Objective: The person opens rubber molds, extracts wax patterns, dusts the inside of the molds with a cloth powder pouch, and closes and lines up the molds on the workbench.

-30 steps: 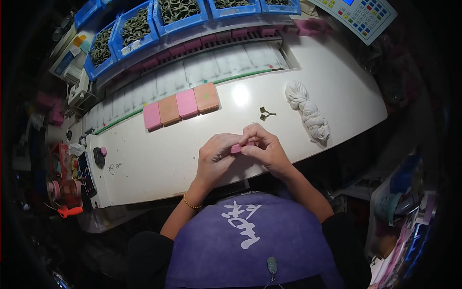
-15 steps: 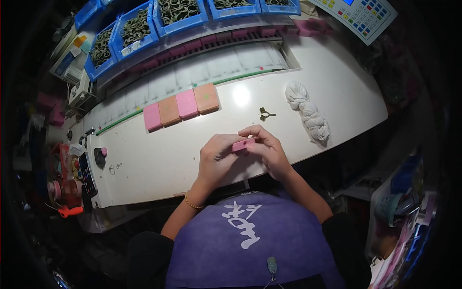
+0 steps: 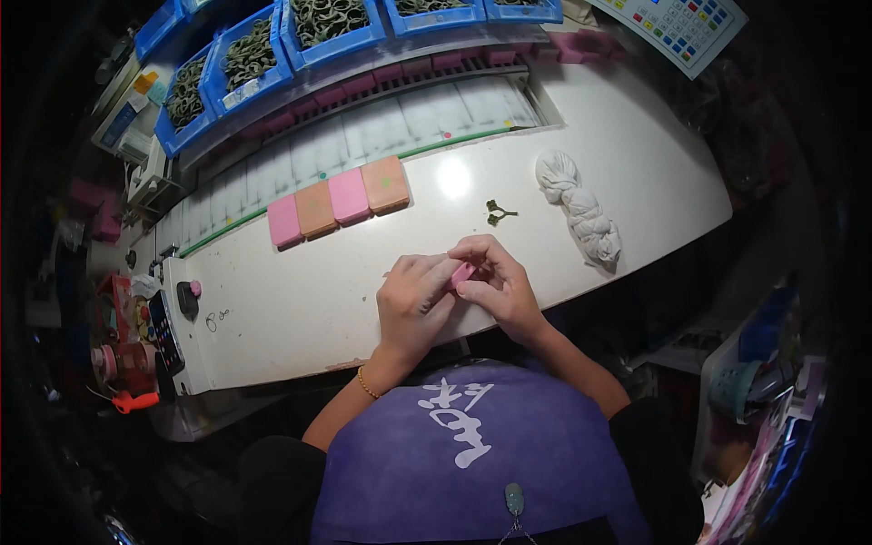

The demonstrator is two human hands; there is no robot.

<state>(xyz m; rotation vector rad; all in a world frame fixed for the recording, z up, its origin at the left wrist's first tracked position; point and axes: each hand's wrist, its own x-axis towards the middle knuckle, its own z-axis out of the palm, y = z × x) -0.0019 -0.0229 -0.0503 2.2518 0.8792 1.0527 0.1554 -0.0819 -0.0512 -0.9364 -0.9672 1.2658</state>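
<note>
Both of my hands meet over the front part of the white table, around a small pink block (image 3: 463, 274) that looks like a rubber mold. My left hand (image 3: 413, 295) is closed on its left side, fingers bent over it. My right hand (image 3: 500, 289) pinches the other side between thumb and fingers. Much of the block is hidden by the fingers. Just beyond the right hand lies a small dark, branched metal-looking piece (image 3: 498, 213). A row of pink and orange blocks (image 3: 349, 194) lies flat farther back to the left.
A twisted white cloth (image 3: 581, 211) lies to the right. Behind the blocks runs a pale conveyor-like strip (image 3: 363, 136) with a green edge. Blue bins (image 3: 331, 36) of dark ring-like pieces stand at the back. A keypad panel (image 3: 681, 32) is at upper right, a phone (image 3: 166, 331) at left.
The pink block has turned in my hands, and its holed edge no longer faces me. My left fingers have come over it. Coloured dots on the back strip have shifted left.
</note>
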